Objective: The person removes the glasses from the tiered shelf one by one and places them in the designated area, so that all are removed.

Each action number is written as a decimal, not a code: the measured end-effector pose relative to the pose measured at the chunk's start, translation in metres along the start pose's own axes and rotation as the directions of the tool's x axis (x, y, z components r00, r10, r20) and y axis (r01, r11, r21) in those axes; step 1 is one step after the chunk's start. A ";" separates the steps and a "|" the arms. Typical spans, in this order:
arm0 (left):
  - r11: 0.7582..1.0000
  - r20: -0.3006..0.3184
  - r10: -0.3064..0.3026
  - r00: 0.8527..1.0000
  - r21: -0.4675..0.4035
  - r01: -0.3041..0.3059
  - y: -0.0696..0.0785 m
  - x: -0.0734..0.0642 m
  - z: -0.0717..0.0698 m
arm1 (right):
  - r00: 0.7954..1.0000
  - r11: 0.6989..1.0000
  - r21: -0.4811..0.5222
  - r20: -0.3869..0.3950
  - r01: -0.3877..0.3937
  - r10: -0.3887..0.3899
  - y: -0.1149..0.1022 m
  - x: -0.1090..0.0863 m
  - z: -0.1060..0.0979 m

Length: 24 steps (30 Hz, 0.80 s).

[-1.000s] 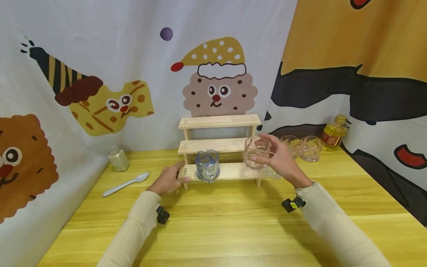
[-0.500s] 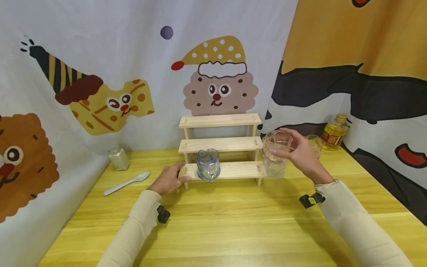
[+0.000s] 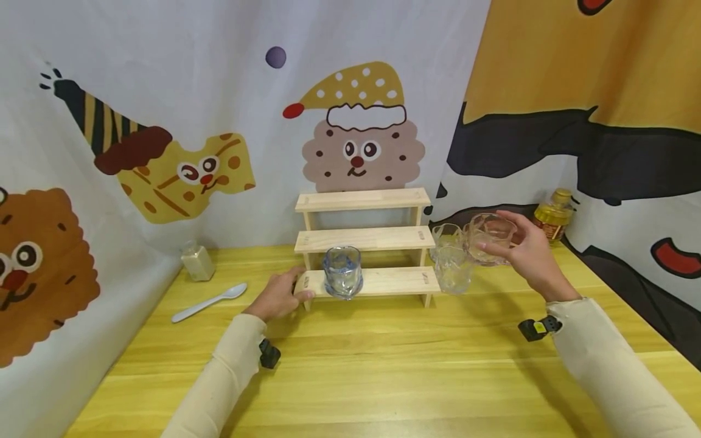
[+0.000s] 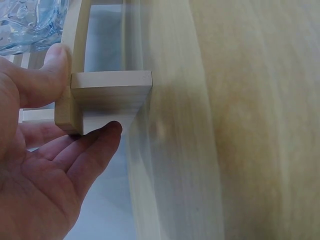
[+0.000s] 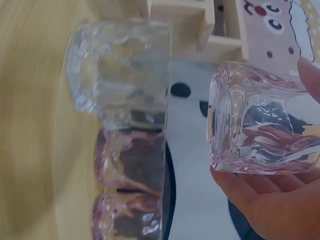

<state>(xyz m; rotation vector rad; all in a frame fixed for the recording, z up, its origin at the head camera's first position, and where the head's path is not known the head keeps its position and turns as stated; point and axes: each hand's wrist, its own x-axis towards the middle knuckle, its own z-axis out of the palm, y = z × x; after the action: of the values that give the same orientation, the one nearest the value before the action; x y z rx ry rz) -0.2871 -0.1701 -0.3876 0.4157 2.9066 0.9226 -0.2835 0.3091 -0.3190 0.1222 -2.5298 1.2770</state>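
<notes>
My right hand (image 3: 528,255) holds a pale pink drinking glass (image 5: 260,120) between thumb and fingers, raised above the table to the right of a three-step wooden rack (image 3: 364,237). A clear drinking glass (image 3: 453,274) stands beside the rack's right end, and the right wrist view shows two pink glasses, one (image 5: 131,160) beside it and another (image 5: 127,215) further along. My left hand (image 3: 278,295) grips the left end of the lowest step, its thumb (image 4: 54,65) against the board and its fingers underneath. On that step sits a blue-tinted glass (image 3: 342,274).
A bottle of yellow oil (image 3: 553,216) stands at the back right, partly behind my right hand. To the left are a white spoon (image 3: 210,302) and a small jar (image 3: 197,261). A printed curtain (image 3: 241,97) hangs behind the table (image 3: 356,365).
My right hand has carried the pink glass rightward, from over the rack's right end to past the clear glass. My left hand has stayed on the rack.
</notes>
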 end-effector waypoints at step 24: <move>1.000 -0.011 0.002 1.000 -0.021 -0.003 -0.001 -0.001 0.001 | 0.992 0.993 -0.040 0.051 -0.111 0.113 0.071 -0.001 0.015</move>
<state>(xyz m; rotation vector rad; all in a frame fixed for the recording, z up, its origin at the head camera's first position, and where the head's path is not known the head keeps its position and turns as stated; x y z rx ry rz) -0.2860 -0.1707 -0.3894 0.4141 2.9037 0.9584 -0.3006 0.3394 -0.3822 0.0064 -2.6377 1.2838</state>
